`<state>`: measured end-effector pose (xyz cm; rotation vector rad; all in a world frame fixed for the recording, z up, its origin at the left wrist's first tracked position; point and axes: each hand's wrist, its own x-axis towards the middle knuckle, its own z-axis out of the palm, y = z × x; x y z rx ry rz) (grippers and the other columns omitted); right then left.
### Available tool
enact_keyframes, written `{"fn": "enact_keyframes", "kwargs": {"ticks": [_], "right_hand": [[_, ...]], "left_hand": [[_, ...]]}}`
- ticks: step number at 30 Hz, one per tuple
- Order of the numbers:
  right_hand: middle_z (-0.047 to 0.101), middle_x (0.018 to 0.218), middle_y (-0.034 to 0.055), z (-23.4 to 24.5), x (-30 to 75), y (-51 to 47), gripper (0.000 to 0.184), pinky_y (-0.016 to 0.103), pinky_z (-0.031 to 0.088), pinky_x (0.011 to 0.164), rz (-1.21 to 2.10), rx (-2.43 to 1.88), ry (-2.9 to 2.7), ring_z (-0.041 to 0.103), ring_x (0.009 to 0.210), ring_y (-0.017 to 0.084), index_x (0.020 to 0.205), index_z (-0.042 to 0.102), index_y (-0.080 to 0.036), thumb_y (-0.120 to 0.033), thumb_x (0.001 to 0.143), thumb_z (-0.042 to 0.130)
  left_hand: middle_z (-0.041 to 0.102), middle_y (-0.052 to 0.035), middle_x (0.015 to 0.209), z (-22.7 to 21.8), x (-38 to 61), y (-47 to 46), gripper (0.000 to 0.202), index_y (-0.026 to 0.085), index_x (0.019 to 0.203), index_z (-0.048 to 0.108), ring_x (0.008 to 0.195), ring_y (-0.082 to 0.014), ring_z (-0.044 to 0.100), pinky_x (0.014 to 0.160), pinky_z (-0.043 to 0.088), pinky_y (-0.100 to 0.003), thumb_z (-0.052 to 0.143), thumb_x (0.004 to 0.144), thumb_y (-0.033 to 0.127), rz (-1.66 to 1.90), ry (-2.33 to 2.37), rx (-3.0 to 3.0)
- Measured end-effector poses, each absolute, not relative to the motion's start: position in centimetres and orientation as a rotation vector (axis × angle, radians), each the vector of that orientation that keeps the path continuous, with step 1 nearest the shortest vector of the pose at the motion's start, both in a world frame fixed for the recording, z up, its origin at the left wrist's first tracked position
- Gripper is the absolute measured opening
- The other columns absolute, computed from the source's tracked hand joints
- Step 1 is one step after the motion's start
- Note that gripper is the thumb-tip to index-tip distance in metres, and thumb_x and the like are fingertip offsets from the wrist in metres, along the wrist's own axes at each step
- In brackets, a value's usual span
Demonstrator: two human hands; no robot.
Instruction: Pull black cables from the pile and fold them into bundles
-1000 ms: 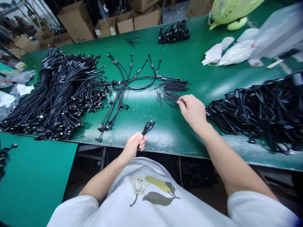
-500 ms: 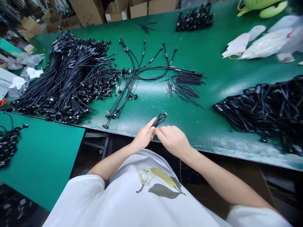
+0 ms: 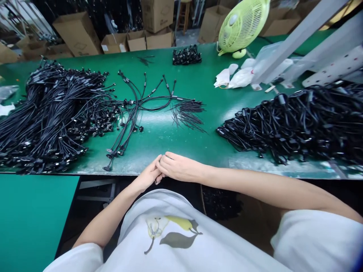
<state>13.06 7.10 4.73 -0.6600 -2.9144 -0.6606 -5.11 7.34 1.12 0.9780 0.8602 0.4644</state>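
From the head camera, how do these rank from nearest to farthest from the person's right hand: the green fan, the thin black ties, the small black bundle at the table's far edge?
1. The thin black ties: mid-table, just beyond the right hand.
2. The small black bundle: straight ahead, at the far edge.
3. The green fan: farthest, beyond the far edge and to the right.

Bright, even overhead light. Pale glare streaks the green table [image 3: 159,136] near its front edge. The left hand [image 3: 148,176] and right hand [image 3: 181,168] are sharp, shadows soft. Edges bow outward; the white beams [image 3: 297,36] at far right look smeared.
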Motion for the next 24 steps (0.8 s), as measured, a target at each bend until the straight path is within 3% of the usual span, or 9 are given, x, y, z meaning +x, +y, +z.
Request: {"fn": "enact_keyframes", "kwargs": {"ticks": [3, 5, 8, 11, 16, 21, 24], "right_hand": [[0.058, 0.084, 0.0083, 4.6, 13.1, 6.6, 0.024, 0.034, 0.039, 0.069, -0.723, -0.608, -2.954, 0.055, 0.079, 0.02, 0.087, 0.06, -0.012, -0.011, 0.093, 0.038], [0.056, 0.08, 0.0081, 4.4, 13.1, 6.3, 0.023, 0.034, 0.034, 0.061, -0.776, -0.591, -2.966, 0.053, 0.072, 0.019, 0.083, 0.06, -0.012, -0.01, 0.091, 0.039], [0.056, 0.075, 0.0083, 4.5, 13.1, 6.0, 0.026, 0.033, 0.029, 0.056, -0.888, -0.573, -3.011, 0.051, 0.066, 0.019, 0.081, 0.061, -0.012, -0.009, 0.091, 0.037], [0.055, 0.068, 0.0076, 4.8, 12.9, 6.1, 0.031, 0.033, 0.023, 0.053, -0.998, -0.617, -3.006, 0.046, 0.057, 0.017, 0.076, 0.061, -0.011, -0.005, 0.09, 0.034], [0.054, 0.068, 0.0074, 5.7, 12.2, 7.7, 0.034, 0.033, 0.021, 0.05, -0.926, -0.868, -2.938, 0.044, 0.056, 0.016, 0.08, 0.063, -0.008, -0.003, 0.091, 0.031], [0.056, 0.075, 0.0095, 6.2, 12.0, 9.3, 0.035, 0.031, 0.025, 0.053, -0.596, -0.996, -3.003, 0.051, 0.065, 0.018, 0.083, 0.062, -0.008, 0.003, 0.088, 0.029], [0.059, 0.078, 0.0111, 6.3, 12.1, 9.7, 0.03, 0.031, 0.026, 0.054, -0.21, -1.215, -2.992, 0.053, 0.068, 0.019, 0.088, 0.062, -0.008, -0.003, 0.091, 0.033]], "left_hand": [[0.051, 0.0063, 0.066, 1.3, -5.0, 7.3, 0.098, 0.012, 0.151, 0.02, 0.049, -0.0061, 0.039, 0.045, 0.033, -0.02, 0.07, 0.077, 0.052, 0.43, 0.87, 0.907], [0.048, 0.0072, 0.064, 1.5, -4.9, 7.2, 0.101, 0.011, 0.152, 0.018, 0.05, -0.0064, 0.04, 0.047, 0.032, -0.02, 0.071, 0.077, 0.051, 0.403, 0.871, 0.875], [0.045, 0.008, 0.059, 1.9, -4.5, 7.1, 0.085, 0.01, 0.151, 0.027, 0.051, -0.0074, 0.041, 0.051, 0.033, -0.022, 0.064, 0.083, 0.044, 0.356, 0.881, 0.881], [0.052, 0.0048, 0.062, 2.2, -3.9, 7.1, 0.066, 0.012, 0.145, 0.039, 0.06, -0.0108, 0.049, 0.062, 0.04, -0.024, 0.058, 0.085, 0.03, 0.402, 0.995, 0.957], [0.068, -0.0032, 0.094, 2.7, -2.8, 8.0, 0.034, 0.018, 0.112, 0.066, 0.093, -0.0163, 0.059, 0.086, 0.044, -0.027, 0.056, 0.08, 0.023, 0.714, 1.068, 1.007], [0.06, 0.0022, 0.065, 3.0, -1.7, 9.2, 0.01, 0.014, 0.074, 0.063, 0.064, -0.0102, 0.054, 0.062, 0.043, -0.022, 0.066, 0.066, 0.019, 0.793, 1.025, 0.562], [0.058, 0.0027, 0.064, 2.5, -1.2, 9.6, 0.009, 0.014, 0.072, 0.064, 0.061, -0.0085, 0.051, 0.062, 0.042, -0.021, 0.066, 0.07, 0.022, 0.836, 0.989, 0.562]]}}
